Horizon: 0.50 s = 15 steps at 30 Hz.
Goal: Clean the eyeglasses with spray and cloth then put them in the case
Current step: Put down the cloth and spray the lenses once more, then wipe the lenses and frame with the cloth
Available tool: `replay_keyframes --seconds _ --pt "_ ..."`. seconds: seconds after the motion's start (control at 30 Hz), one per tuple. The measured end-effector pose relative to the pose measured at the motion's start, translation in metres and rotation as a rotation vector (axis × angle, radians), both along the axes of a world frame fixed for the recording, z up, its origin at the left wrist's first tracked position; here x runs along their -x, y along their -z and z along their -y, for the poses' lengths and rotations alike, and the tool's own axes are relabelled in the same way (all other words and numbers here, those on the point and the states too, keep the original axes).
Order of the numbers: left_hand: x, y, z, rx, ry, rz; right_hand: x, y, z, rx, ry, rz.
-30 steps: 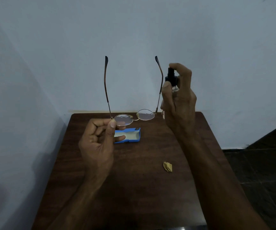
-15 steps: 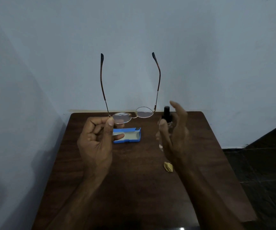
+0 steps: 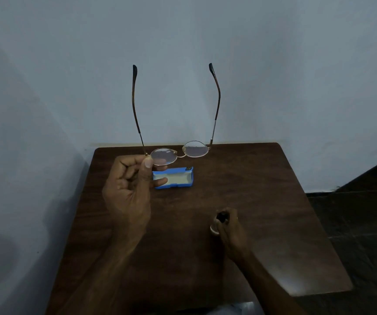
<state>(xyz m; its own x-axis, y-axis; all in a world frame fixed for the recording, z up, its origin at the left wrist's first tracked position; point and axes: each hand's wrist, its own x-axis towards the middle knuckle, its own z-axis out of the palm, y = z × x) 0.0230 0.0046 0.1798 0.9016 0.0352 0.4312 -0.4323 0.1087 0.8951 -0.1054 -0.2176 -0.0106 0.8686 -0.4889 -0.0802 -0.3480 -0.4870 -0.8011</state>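
Note:
My left hand [image 3: 128,192] pinches the thin-framed eyeglasses [image 3: 195,149] at the left lens hinge and holds them up over the far side of the table, temples pointing upward. Under them the blue case [image 3: 178,178] lies open on the wood, pale lining showing. My right hand [image 3: 230,233] is low at the table's middle right, fingers curled round the small spray bottle [image 3: 221,218], whose dark cap sticks out above the fingers. The yellow cloth is hidden, covered by my right hand.
The dark wooden table [image 3: 262,189] stands in a corner of pale walls [image 3: 273,64]. Dark floor tiles [image 3: 369,223] lie to the right of the table's edge.
My right hand has dropped with the spray bottle from beside the right lens down to the table, over where the yellow cloth lay. The eyeglasses stay held up in my left hand.

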Motion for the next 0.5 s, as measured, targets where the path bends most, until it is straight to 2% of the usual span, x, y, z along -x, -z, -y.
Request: replay_keyframes --seconds 0.2,0.3,0.4,0.5 --pt "0.0 -0.003 0.001 -0.009 0.027 -0.004 0.001 0.002 -0.001 0.053 -0.069 0.01" --pt "-0.001 -0.002 0.002 -0.027 0.025 -0.006 0.004 0.008 0.005 0.016 -0.073 0.021" --pt "-0.003 -0.001 -0.001 -0.037 0.01 -0.019 0.007 0.012 0.02 -0.011 0.13 0.097" --pt "-0.004 0.0 -0.003 -0.031 0.018 -0.014 0.0 0.015 0.039 0.022 0.304 -0.009"
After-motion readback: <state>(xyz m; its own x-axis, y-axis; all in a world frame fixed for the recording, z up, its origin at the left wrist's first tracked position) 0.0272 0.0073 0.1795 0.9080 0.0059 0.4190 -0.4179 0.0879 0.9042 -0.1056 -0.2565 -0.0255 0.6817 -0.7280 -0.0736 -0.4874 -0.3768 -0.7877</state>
